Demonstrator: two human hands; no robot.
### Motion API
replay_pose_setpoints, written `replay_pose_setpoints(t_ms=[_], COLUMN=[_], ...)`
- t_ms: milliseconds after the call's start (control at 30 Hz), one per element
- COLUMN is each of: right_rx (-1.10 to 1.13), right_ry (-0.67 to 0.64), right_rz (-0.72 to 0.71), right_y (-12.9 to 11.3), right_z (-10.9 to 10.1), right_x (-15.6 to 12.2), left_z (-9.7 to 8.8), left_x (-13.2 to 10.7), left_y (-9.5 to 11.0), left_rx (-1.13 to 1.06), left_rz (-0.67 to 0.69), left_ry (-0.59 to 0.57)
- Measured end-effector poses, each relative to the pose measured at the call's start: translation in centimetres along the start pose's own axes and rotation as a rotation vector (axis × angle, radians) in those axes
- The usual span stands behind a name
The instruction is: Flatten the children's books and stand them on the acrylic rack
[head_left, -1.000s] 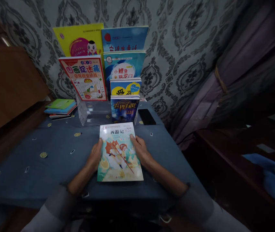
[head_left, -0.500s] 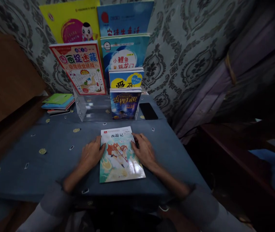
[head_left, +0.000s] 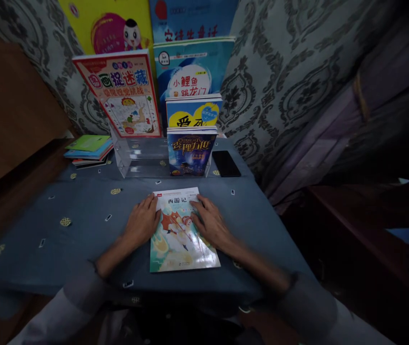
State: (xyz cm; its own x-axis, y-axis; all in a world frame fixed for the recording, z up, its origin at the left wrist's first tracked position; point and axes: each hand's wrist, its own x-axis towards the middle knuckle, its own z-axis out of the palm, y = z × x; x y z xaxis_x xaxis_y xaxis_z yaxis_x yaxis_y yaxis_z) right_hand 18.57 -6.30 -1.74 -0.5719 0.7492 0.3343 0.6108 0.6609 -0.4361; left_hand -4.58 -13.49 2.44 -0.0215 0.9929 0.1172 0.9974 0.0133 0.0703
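A picture-covered paperback book [head_left: 175, 247] lies closed and face up on the table, its title at the far end. My left hand [head_left: 142, 220] rests along its left edge, fingers stretched forward and the thumb touching the side of the cover. On the opposite edge, my right hand [head_left: 212, 224] lies with its fingers apart, the fingertips on the upper right of the cover. Neither hand is closed round the book.
Behind the book stands a clear acrylic rack [head_left: 139, 167] with several upright books, a dark blue one [head_left: 191, 153] in front. A black phone [head_left: 226, 164] lies right of it, a stack of books [head_left: 89, 147] left. A blue-grey cloth [head_left: 92, 244] covers the table.
My right hand has slid slightly inward, so its fingers now overlap the cover more. The left hand stays at the book's left edge. The whole view has shifted a little.
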Motion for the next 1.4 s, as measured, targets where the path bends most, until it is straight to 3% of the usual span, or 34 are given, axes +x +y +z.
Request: replay_pose_setpoints(t_ms=[167, 367, 467, 767, 1133, 1400], right_rx=[0.042, 0.083, 0.098, 0.195, 0.376, 0.444], right_ry=[-0.020, 0.019, 0.051, 0.099, 0.212, 0.160], right_rz=[0.001, -0.007, 0.003, 0.069, 0.021, 0.068], right_y=[0.1, 0.7, 1.0, 0.7, 2.3, 2.3], right_z=[0.2, 0.7, 0.9, 0.6, 1.0, 0.3], right_x=[0.6, 1.1, 0.9, 0.9, 1.3, 1.4], left_z=[0.0, 2.2, 2.8, 1.9, 2.0, 2.2], left_x=[0.5, 1.9, 2.6, 4.3, 7.9, 8.7], left_y=[-0.9, -2.9, -3.0, 0.6, 4.9, 4.8], left_rx=[-0.015, -0.102, -0.122, -0.140, -0.162, -0.217], left_rz=[0.055, 0.170, 0.206, 0.299, 0.493, 0.544], left_ry=[-0.011, 0.047, 0.065, 0.010, -0.047, -0.112])
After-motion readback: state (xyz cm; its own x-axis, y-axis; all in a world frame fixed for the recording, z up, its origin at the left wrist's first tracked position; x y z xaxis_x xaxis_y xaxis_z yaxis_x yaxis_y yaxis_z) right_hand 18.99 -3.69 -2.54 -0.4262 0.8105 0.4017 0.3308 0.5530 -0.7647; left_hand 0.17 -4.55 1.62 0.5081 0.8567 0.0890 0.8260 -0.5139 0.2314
